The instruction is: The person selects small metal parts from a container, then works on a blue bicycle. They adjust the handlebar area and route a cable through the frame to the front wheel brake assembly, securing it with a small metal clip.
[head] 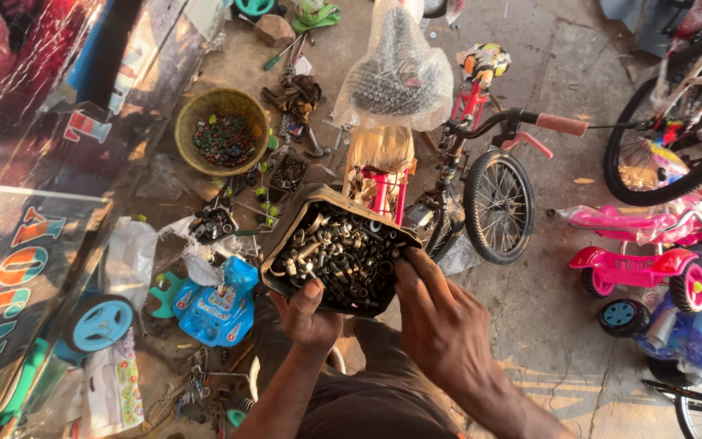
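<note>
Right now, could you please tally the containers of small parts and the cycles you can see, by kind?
Tray of nuts and bolts, held by left hand and right hand: 1
Round basket: 1
Small red bicycle: 1
Pink tricycle: 1
Total: 4

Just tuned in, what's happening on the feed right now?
A person is holding a box of nuts and bolts in front of them. The left hand grips its near edge from below, thumb on the rim. The right hand reaches in from the right side, fingertips among the hardware. Just beyond the box stands a small pink bicycle, its saddle wrapped in plastic. A round basket of small parts and scattered tools lie on the ground to the left.
</note>
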### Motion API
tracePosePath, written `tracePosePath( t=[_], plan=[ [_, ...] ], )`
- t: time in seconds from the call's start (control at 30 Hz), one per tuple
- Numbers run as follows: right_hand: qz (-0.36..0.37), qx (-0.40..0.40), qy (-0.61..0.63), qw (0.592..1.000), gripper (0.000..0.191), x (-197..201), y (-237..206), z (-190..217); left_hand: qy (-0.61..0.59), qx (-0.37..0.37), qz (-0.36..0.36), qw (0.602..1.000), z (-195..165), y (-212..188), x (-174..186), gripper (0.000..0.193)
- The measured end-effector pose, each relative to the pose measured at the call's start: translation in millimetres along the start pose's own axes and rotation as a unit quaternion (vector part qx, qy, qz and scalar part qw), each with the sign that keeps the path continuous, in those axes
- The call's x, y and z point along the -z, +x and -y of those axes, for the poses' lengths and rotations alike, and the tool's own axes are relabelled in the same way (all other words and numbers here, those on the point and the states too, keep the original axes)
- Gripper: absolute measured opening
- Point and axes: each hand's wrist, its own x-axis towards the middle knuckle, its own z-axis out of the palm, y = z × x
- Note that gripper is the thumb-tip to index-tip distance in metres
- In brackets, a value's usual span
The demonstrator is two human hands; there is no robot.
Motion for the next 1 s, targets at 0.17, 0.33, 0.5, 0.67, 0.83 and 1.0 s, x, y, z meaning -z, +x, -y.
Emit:
tracePosePath(
  t=[0.17,0.33,0.5,0.67,0.83,1.0],
  plan=[
    [0.093,-0.011,-0.027,0.995,0.045,0.6,19.4,5.5,-0.016,0.02,-0.005,1.0,-9.0,8.0,-8.7,0.045],
    [-0.038,-0.274,0.502,0.819,0.04,9.2,13.1,-9.3,-0.153,0.068,-0.045,0.985,0.9,6.5,-4.6,0.035],
    [-0.123,-0.337,0.619,0.699,0.023,8.7,1.2,-31.0,-0.535,0.344,-0.161,0.755,11.7,1.3,2.8,0.02],
    [-0.096,-0.288,0.388,0.871,0.014,10.9,1.2,-15.2,-0.12,0.05,-0.073,0.989,8.9,16.6,6.4,0.032],
    [-0.104,-0.066,0.187,0.975,0.016,7.1,29.4,12.1,-0.054,0.031,-0.053,0.997,3.9,22.1,10.9,0.038],
    [-0.026,0.03,0.002,0.999,0.029,-4.1,59.6,26.9,-0.065,0.056,-0.065,0.994,7.0,7.0,8.0,0.035]
  ],
)
